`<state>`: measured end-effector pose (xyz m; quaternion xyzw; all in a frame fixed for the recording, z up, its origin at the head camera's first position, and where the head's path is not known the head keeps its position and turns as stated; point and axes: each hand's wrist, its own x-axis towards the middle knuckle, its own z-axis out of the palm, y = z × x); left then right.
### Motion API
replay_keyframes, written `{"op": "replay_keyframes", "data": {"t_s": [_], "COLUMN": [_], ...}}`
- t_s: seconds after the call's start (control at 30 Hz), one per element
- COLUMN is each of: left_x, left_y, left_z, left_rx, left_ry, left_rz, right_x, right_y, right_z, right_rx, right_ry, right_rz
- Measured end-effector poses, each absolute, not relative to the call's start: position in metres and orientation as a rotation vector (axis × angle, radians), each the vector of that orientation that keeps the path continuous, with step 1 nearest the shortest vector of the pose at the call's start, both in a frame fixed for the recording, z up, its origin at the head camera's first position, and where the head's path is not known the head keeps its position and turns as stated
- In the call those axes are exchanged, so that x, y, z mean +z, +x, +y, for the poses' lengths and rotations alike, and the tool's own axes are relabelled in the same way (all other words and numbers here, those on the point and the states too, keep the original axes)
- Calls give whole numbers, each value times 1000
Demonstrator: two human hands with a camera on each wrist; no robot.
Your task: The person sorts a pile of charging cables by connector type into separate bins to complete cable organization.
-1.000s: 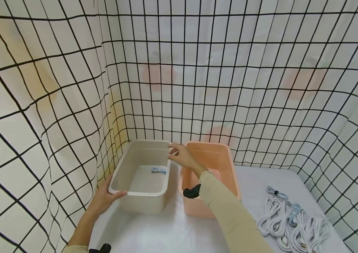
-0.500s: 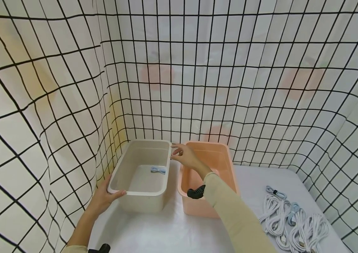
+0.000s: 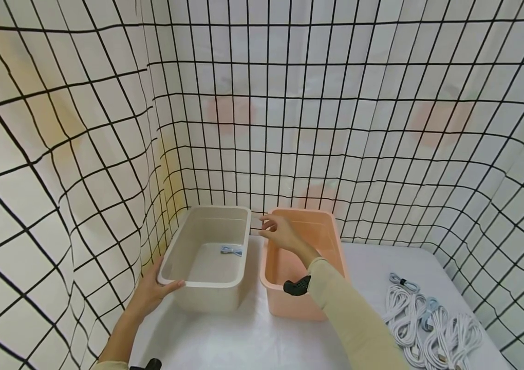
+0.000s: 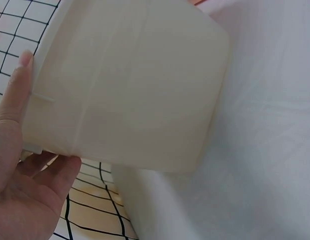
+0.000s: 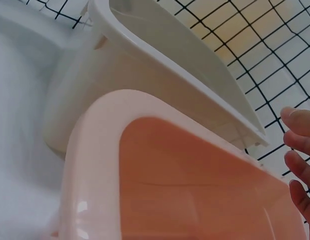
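In the head view, a beige plastic bin (image 3: 211,297) stands at the left with a small pale blue cable bundle (image 3: 231,251) on its floor. My left hand (image 3: 148,293) grips its near left corner; the left wrist view has the thumb along the rim and curled fingers at the wall (image 4: 129,90). An orange bin (image 3: 296,304) stands to its right. Above that bin's left rim, my right hand (image 3: 282,234) hovers with loosely bent fingers and nothing in them. In the right wrist view, the right fingertips (image 5: 297,120) are apart from both bins.
On the white-covered table (image 3: 253,344), several white cable bundles (image 3: 428,329) lie at the right, with two pale blue bundles among them, one the blue cable bundle (image 3: 404,282) at the back. Black wire mesh (image 3: 308,128) encloses the back and sides.
My right hand has moved right, from the beige bin's right rim to above the orange bin's left side. The left hand and both bins stay in place.
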<state>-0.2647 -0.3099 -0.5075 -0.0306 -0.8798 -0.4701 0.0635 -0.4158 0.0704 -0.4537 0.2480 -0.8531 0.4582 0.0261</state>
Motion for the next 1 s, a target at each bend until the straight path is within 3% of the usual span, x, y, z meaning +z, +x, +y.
{"op": "replay_keyframes", "data": {"t_s": [1.0], "left_x": [-508], "left_y": [-265], "left_z": [-310], "left_rx": [-1450], "left_ry": [-91], "left_rz": [-2661], "right_x": [-456], "right_y": [-396], "right_z": [132], "right_rx": [1397], "right_ry": [735], "right_rz": [-2624]}}
